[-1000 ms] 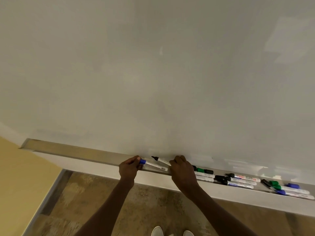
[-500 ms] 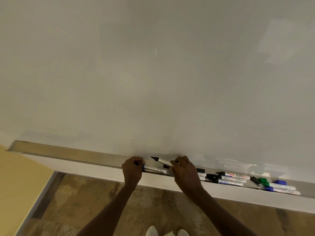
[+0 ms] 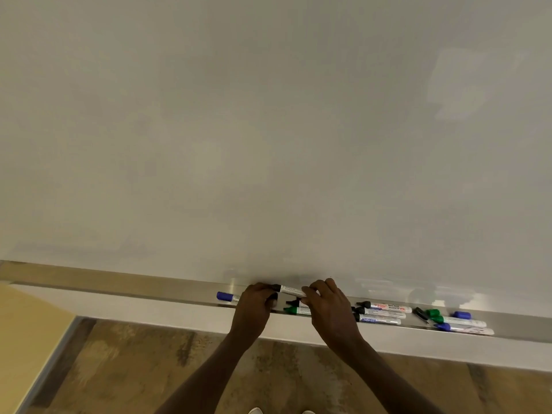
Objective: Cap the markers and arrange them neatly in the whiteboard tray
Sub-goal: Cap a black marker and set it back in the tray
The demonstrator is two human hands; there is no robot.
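A black marker (image 3: 291, 291) is held level just above the metal whiteboard tray (image 3: 119, 286). My right hand (image 3: 330, 306) grips its white barrel. My left hand (image 3: 255, 303) pinches the black cap end (image 3: 276, 287) of the same marker. A blue-capped marker (image 3: 227, 296) lies in the tray to the left of my left hand. Between my hands lie a green marker (image 3: 295, 309) and a black one (image 3: 294, 302), partly hidden. Right of my right hand lie three black-tipped markers (image 3: 383, 313), then a green marker (image 3: 457, 320), a blue marker (image 3: 463, 328), a loose blue cap (image 3: 462, 315) and a loose black cap (image 3: 421, 314).
The whiteboard (image 3: 268, 130) fills the upper view. The tray's left stretch holds nothing. Below it are a wooden floor (image 3: 134, 369), a yellow wall (image 3: 27, 339) at left and the tips of my white shoes (image 3: 280, 410).
My left hand let go of the blue-capped marker, which now lies in the tray, and moved to the tip of the black marker; a black cap now sits on that tip.
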